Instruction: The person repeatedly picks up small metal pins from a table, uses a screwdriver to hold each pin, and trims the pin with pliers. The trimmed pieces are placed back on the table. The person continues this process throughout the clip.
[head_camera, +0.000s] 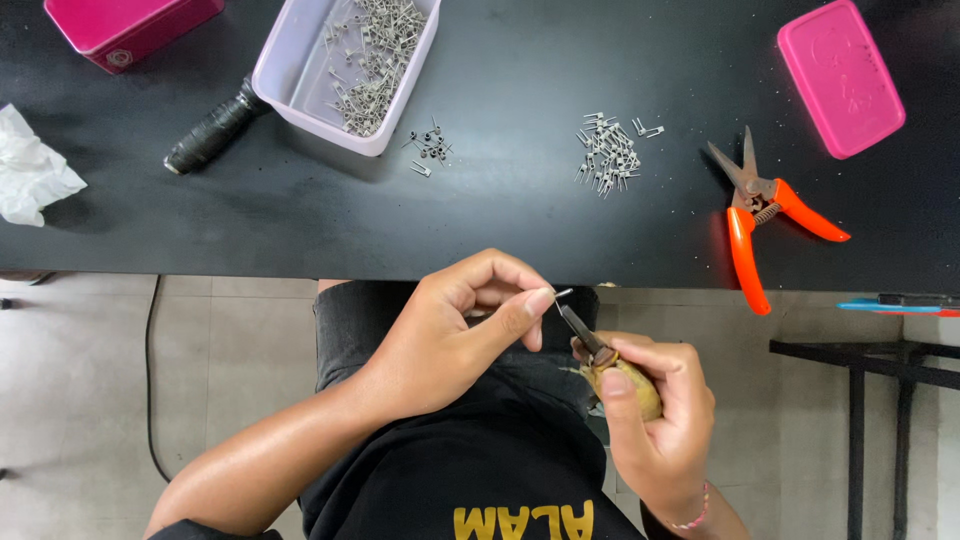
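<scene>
Tissue: crumpled white tissue (30, 170) at the far left edge of the black worktop (500, 220).
Tin: pink tin (125, 25) at the top left corner, partly out of view.
Handle: black wrapped tool handle (212, 130) lies tilted, its end touching the tray.
Tray: pale plastic tray (290, 75) holds a heap of small metal wire pieces (375, 60).
Loose bits: a few dark small parts (430, 148) just beside the tray.
Left hand: left hand (450, 335) over the lap, below the worktop edge; grip pressed together, thumb and forefinger pinching a small metal piece (563, 293).
Pliers: narrow-nosed pliers (585, 335), tip touching the pinched piece.
Right hand: right hand (655, 410) closed round the pliers' yellowish handles.
Sorted pile: small cluster of metal pieces (608, 155) mid-worktop.
Cutters: orange-handled cutters (760, 215) lie with blades apart, right of the pile.
Lid: pink lid (840, 78) at the far right.
Risk: the piece is tiny and held over the lap, so a slack pinch could likely drop it to the floor; the plier tip sits close to the fingertip and could nip it.
</scene>
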